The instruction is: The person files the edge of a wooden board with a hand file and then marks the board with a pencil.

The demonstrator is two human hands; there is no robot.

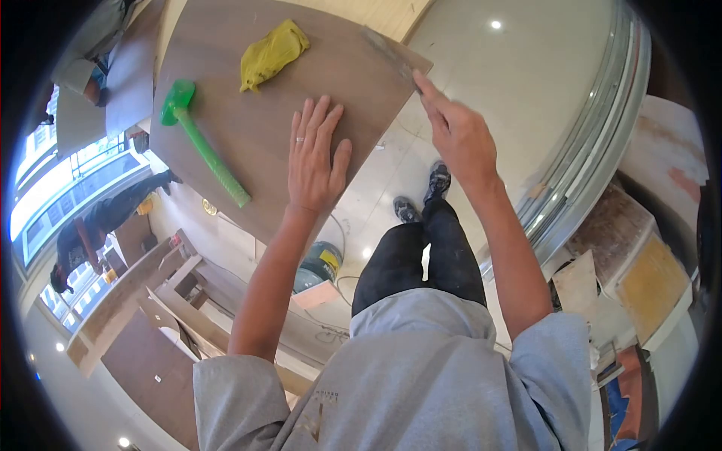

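My left hand point(316, 158) lies flat on a brown wooden board point(226, 45), fingers stretched, with a ring on one finger. My right hand point(465, 139) is closed round the end of a long, flat grey file point(391, 51), which lies along the board's edge at its right corner. To the left of my left hand, a green hammer point(207, 150) rests on the board with its head pointing away from me. Beyond my fingertips sits a crumpled yellow plastic bag point(274, 54); what it holds is hidden.
Below the board, a green bucket-like container point(320, 263) stands on the tiled floor near a cable. Metal rails point(579, 165) curve along the right, with wooden panels point(647, 286) stacked beyond. Wooden frames point(180, 278) lie at left. Other people are at the upper left.
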